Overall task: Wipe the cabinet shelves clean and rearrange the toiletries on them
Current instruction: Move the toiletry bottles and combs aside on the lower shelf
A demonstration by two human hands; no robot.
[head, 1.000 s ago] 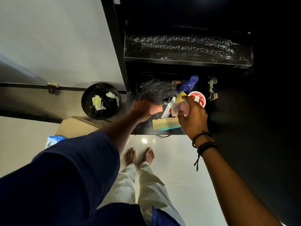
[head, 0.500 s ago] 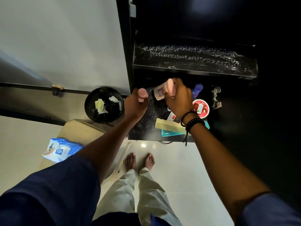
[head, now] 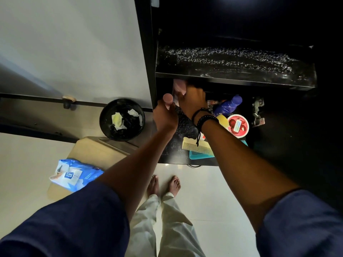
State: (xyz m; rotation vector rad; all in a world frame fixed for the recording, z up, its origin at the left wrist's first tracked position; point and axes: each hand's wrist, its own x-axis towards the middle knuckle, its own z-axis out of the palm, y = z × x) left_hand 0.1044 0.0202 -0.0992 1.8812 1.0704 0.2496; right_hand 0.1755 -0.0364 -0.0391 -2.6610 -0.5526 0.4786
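one wipes pack (head: 74, 176): lies on a tan board (head: 96, 151), far left.
bin (head: 121, 119): beside the cabinet (head: 144, 52).
left hand (head: 165, 115): fingers curled round a pink-topped container (head: 168, 99) above the lower shelf (head: 172, 154).
right hand (head: 193, 101): grips a pale pink bottle (head: 179, 86) under the upper shelf (head: 235, 78).
blue bottle (head: 227, 105), red tub (head: 238, 126): on the lower shelf, further right.

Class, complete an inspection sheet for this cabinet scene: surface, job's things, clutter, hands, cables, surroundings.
Surface: upper shelf streaked with white droplets; lower shelf speckled too.
Job's things: blue Nivea bottle, red round tub, yellow comb lying over teal comb, all on the lower shelf.
Clutter: nothing seen.
Hands: left hand grips pink-capped item; right hand grips pale pink bottle beneath the upper shelf.
Cables: thin loop below the lower shelf's front edge; cannot tell what.
Surroundings: black bin holding paper scraps, blue wipes pack.
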